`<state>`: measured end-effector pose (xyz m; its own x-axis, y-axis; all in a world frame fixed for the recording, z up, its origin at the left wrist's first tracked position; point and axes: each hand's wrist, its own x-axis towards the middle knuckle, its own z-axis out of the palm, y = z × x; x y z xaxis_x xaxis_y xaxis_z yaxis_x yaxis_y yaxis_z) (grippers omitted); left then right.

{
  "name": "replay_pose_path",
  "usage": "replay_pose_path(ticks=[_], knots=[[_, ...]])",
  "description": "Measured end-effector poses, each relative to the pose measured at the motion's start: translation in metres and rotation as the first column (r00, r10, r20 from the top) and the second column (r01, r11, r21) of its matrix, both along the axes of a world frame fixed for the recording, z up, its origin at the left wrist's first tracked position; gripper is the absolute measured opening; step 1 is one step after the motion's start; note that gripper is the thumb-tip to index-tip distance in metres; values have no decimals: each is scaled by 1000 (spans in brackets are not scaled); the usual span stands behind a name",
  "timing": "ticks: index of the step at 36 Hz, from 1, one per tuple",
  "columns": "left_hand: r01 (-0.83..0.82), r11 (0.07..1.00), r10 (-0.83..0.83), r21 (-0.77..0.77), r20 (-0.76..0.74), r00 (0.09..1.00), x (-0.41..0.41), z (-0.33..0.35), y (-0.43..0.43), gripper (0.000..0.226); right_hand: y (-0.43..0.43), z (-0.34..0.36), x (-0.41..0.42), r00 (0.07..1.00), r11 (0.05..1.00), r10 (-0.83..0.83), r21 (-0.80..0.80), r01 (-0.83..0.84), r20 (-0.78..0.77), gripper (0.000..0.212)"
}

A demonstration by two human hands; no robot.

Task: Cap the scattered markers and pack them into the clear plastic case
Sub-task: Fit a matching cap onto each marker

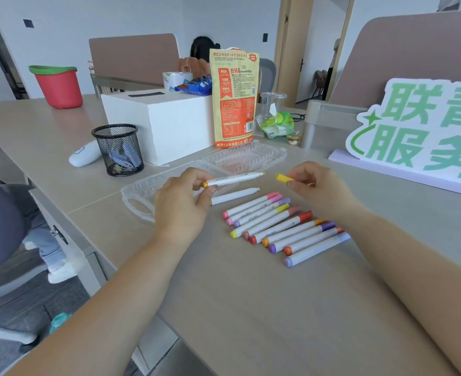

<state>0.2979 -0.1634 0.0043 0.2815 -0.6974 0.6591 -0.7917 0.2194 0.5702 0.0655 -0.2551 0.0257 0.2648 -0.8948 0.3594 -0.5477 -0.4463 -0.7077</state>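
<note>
Head view: the yellow marker (234, 179) sits level in the pinching grip of the left hand (183, 204), its tip aimed right at the yellow cap (283, 177) pinched by the right hand (316, 185), lined up for joining. Capped markers (283, 226) wait nearer, and the open clear case (247, 158) lies just behind on the counter (251, 308).

We are in an office: padded partitions (134, 57) divide the long counter (251, 294), which carries a mesh pen cup (118, 149) and a sign (419, 131).
</note>
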Motion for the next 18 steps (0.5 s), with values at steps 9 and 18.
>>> replay_pose_path(ticks=[9, 18], knots=[[128, 991, -122, 24, -168, 978, 2, -1, 3, 10, 2, 9, -10, 1000, 1000, 12, -8, -12, 18, 11], [143, 989, -136, 41, -133, 982, 2, -3, 1, 10, 2, 9, -7, 998, 998, 58, -27, -57, 21, 14]])
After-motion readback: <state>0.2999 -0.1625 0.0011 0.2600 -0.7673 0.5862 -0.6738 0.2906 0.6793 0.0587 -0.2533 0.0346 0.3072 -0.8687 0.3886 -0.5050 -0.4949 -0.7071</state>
